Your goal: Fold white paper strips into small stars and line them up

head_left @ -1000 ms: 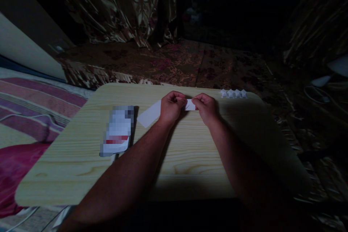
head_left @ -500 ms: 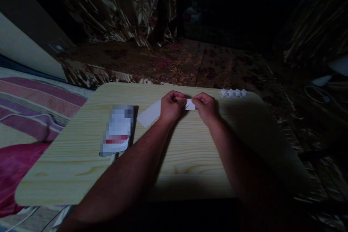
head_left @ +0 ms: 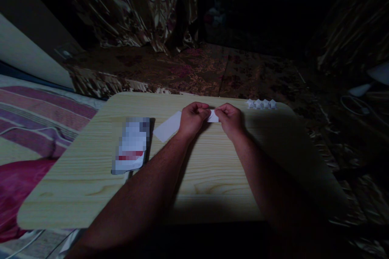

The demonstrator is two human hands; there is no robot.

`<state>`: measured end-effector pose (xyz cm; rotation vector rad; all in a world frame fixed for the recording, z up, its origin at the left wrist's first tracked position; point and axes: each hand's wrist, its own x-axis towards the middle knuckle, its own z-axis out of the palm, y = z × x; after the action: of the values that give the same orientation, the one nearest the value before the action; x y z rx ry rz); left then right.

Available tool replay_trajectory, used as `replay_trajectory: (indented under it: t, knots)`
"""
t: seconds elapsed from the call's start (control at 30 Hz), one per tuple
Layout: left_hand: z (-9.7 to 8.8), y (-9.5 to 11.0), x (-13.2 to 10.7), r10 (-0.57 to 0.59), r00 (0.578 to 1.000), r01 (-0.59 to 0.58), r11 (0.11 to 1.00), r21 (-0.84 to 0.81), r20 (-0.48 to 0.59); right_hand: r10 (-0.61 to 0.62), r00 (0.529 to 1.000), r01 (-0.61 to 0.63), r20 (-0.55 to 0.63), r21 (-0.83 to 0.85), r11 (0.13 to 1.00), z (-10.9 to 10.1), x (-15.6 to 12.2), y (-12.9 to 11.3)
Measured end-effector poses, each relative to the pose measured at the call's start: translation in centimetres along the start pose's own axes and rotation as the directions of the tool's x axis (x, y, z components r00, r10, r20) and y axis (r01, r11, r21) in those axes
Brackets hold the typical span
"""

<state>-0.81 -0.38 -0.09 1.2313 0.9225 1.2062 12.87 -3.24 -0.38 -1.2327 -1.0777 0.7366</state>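
Between my two hands is a small piece of folded white paper [head_left: 214, 116], held just above or on the far part of the wooden table [head_left: 212, 170]. My left hand [head_left: 193, 119] pinches its left end, thumb and fingers closed. On its right end, my right hand [head_left: 230, 119] grips with thumb and forefinger. Partly behind my left hand lies a flat white paper strip [head_left: 167, 126]. Several small white folded paper stars [head_left: 261, 104] stand in a row at the table's far right.
A phone [head_left: 131, 145], blurred out, lies on the table left of my left forearm, with a cable at its lower end. A striped bed cover [head_left: 36, 117] and red cloth [head_left: 21, 194] are at the left. Patterned fabric [head_left: 182, 68] stretches beyond the table's far edge.
My left hand has shifted very slightly right, its thumb covering a bit more of the folded paper. The right hand keeps its grip, and everything else stays put.
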Motion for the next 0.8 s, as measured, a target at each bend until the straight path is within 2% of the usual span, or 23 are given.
replay_trajectory:
  t: [0.3,0.5,0.8]
  knots:
    - [0.1,-0.6,0.2,0.031,0.999,-0.03,0.998,0.047,-0.027,0.002,1.0,-0.002,-0.027,-0.009,1.0,0.0,0.1,0.1]
    - [-0.1,-0.8,0.2,0.019,0.999,-0.023,0.992,0.123,0.033,0.037,0.999,-0.037,-0.03,-0.009,0.999,-0.1,0.0,-0.2]
    - [0.0,-0.9,0.2,0.044,0.999,-0.046,0.989,0.143,0.022,0.067,0.997,-0.067,-0.043,0.001,0.998,0.0,0.0,-0.5]
